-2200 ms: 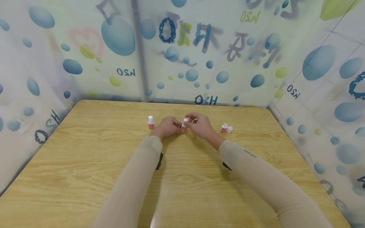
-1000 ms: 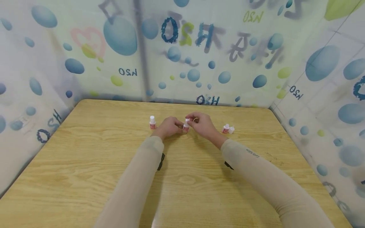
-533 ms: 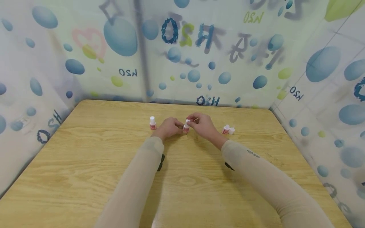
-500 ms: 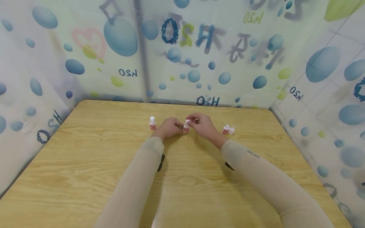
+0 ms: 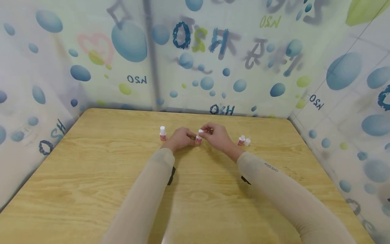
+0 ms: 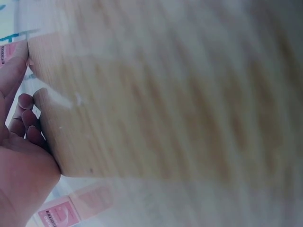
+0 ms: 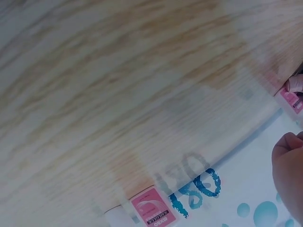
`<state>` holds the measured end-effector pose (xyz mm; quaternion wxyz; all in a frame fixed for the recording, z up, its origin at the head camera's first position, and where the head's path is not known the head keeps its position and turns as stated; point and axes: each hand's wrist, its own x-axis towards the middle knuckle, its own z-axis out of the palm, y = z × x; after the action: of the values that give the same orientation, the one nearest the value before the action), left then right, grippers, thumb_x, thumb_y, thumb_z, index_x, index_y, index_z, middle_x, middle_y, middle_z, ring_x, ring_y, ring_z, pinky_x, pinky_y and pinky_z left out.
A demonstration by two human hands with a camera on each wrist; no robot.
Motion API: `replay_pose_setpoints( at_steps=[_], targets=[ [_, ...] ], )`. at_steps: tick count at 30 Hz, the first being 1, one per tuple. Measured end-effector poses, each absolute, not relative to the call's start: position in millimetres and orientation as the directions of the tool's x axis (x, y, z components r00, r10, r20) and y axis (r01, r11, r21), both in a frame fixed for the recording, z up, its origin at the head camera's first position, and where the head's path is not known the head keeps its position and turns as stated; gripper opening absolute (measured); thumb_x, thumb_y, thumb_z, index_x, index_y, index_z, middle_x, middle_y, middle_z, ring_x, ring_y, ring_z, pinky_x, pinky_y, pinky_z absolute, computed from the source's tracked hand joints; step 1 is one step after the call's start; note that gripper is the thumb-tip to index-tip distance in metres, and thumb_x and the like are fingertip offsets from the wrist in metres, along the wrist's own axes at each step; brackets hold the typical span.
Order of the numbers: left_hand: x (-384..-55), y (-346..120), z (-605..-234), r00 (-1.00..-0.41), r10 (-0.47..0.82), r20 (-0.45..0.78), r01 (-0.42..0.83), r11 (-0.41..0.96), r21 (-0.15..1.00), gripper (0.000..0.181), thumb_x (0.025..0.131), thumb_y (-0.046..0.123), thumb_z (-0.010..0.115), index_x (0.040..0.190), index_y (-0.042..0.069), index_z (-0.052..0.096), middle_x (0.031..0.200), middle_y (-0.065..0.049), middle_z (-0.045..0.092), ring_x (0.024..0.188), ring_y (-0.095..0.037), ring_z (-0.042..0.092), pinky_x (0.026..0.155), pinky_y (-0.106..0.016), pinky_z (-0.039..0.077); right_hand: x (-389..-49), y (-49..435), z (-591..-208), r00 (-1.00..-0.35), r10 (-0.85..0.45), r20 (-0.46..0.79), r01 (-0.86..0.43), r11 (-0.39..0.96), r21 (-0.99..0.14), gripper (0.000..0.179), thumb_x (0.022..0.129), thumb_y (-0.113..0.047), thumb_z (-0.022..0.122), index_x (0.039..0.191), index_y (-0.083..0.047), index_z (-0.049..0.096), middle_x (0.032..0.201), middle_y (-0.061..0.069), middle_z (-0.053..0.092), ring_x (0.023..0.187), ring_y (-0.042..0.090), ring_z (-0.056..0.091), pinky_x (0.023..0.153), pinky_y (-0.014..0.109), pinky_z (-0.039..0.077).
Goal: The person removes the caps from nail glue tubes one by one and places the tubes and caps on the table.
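Observation:
In the head view, a small white nail glue bottle (image 5: 198, 139) with a pink label stands upright on the table between both hands. My left hand (image 5: 181, 138) grips its body from the left, thumb and finger at the label. From the right, my right hand (image 5: 217, 135) pinches the white cap (image 5: 200, 131) at the bottle's top; whether the cap is seated or loose is hard to tell. The right wrist view catches part of the gripped bottle (image 7: 289, 100) at its edge. The left wrist view shows my curled left fingers (image 6: 31, 125).
A capped bottle of the same kind (image 5: 163, 134) stands left of my left hand. Off to the right are another bottle (image 5: 241, 140) with a narrow white top and a loose white cap (image 5: 247, 142) beside it. A bubble-printed wall sheet (image 5: 182, 84) rises behind the wooden table (image 5: 201, 203).
Both hands stay at the middle bottle. My right fingers have shifted slightly around the cap. The whole head view has shifted a little; the other bottles stand where they were.

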<state>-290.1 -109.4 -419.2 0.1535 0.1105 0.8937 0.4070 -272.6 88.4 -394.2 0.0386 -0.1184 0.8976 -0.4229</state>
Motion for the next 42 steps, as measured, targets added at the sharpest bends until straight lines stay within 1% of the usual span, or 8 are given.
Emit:
replay_pose_setpoints(
  at_steps=[4, 7, 12, 16, 24, 33, 40, 42],
  targets=[
    [-290.9, -111.3, -420.2, -0.932, 0.309, -0.189, 0.057, 0.641, 0.765, 0.036, 0.095, 0.025, 0.081, 0.129, 0.014, 0.078, 0.137, -0.01, 0.07, 0.129, -0.029, 0.059, 0.12, -0.05, 0.044, -272.8, 88.1, -395.0, -0.959, -0.278, 0.057, -0.221, 0.605, -0.765, 0.02, 0.105, -0.022, 0.069, 0.122, -0.011, 0.073, 0.112, 0.009, 0.071, 0.097, 0.024, 0.061, 0.084, 0.031, 0.053],
    [-291.5, -111.3, -420.9, -0.931, 0.311, -0.189, 0.059, 0.642, 0.765, 0.037, 0.095, 0.025, 0.081, 0.13, 0.014, 0.078, 0.139, -0.01, 0.07, 0.13, -0.029, 0.059, 0.12, -0.049, 0.044, -273.0, 87.8, -396.5, -0.957, -0.285, 0.055, -0.222, 0.596, -0.772, 0.022, 0.105, -0.022, 0.069, 0.124, -0.011, 0.072, 0.112, 0.009, 0.071, 0.093, 0.023, 0.061, 0.079, 0.03, 0.052],
    [-291.9, -109.0, -422.5, -0.93, 0.325, -0.173, 0.079, 0.635, 0.769, 0.037, 0.094, 0.025, 0.082, 0.129, 0.014, 0.078, 0.138, -0.009, 0.072, 0.129, -0.028, 0.06, 0.119, -0.048, 0.045, -272.6, 87.3, -399.1, -0.966, -0.253, 0.047, -0.191, 0.582, -0.79, 0.022, 0.102, -0.027, 0.074, 0.116, -0.011, 0.071, 0.102, 0.007, 0.067, 0.083, 0.021, 0.056, 0.067, 0.029, 0.046],
    [-291.0, -107.9, -422.7, -0.928, 0.324, -0.182, 0.066, 0.626, 0.777, 0.037, 0.093, 0.026, 0.083, 0.128, 0.014, 0.079, 0.138, -0.009, 0.072, 0.127, -0.027, 0.06, 0.117, -0.047, 0.047, -271.9, 87.1, -398.6, -0.966, -0.254, 0.048, -0.193, 0.586, -0.787, 0.019, 0.103, -0.027, 0.073, 0.113, -0.011, 0.071, 0.101, 0.007, 0.067, 0.081, 0.02, 0.055, 0.066, 0.028, 0.045],
    [-291.0, -107.4, -420.4, -0.932, 0.313, -0.185, 0.054, 0.622, 0.781, 0.038, 0.093, 0.028, 0.084, 0.127, 0.012, 0.079, 0.137, -0.011, 0.069, 0.128, -0.029, 0.06, 0.118, -0.048, 0.046, -273.7, 90.7, -390.0, -0.955, -0.277, 0.103, -0.252, 0.585, -0.771, 0.027, 0.106, -0.021, 0.068, 0.128, -0.006, 0.072, 0.11, 0.009, 0.069, 0.093, 0.025, 0.058, 0.08, 0.033, 0.05],
    [-288.1, -108.9, -417.7, -0.933, 0.313, -0.177, 0.069, 0.638, 0.767, 0.038, 0.093, 0.027, 0.083, 0.128, 0.01, 0.078, 0.138, -0.012, 0.069, 0.13, -0.03, 0.059, 0.119, -0.047, 0.046, -272.8, 96.0, -384.8, -0.952, -0.262, 0.157, -0.283, 0.564, -0.776, 0.027, 0.107, -0.02, 0.066, 0.128, -0.003, 0.071, 0.107, 0.011, 0.066, 0.088, 0.022, 0.058, 0.073, 0.028, 0.048],
    [-289.6, -109.4, -418.9, -0.934, 0.309, -0.18, 0.058, 0.628, 0.776, 0.041, 0.092, 0.027, 0.084, 0.129, 0.011, 0.078, 0.139, -0.011, 0.068, 0.131, -0.03, 0.059, 0.119, -0.048, 0.046, -275.2, 103.5, -381.4, -0.953, -0.252, 0.167, -0.285, 0.565, -0.774, 0.029, 0.107, -0.02, 0.065, 0.13, -0.002, 0.07, 0.113, 0.012, 0.068, 0.102, 0.024, 0.064, 0.086, 0.031, 0.055],
    [-290.2, -109.8, -419.3, -0.933, 0.311, -0.182, 0.059, 0.63, 0.775, 0.041, 0.092, 0.027, 0.084, 0.13, 0.012, 0.077, 0.139, -0.011, 0.068, 0.131, -0.03, 0.059, 0.119, -0.048, 0.045, -275.4, 105.4, -380.7, -0.955, -0.245, 0.167, -0.281, 0.564, -0.776, 0.028, 0.107, -0.021, 0.066, 0.129, -0.003, 0.07, 0.113, 0.012, 0.068, 0.102, 0.024, 0.065, 0.086, 0.031, 0.055]
  ],
)
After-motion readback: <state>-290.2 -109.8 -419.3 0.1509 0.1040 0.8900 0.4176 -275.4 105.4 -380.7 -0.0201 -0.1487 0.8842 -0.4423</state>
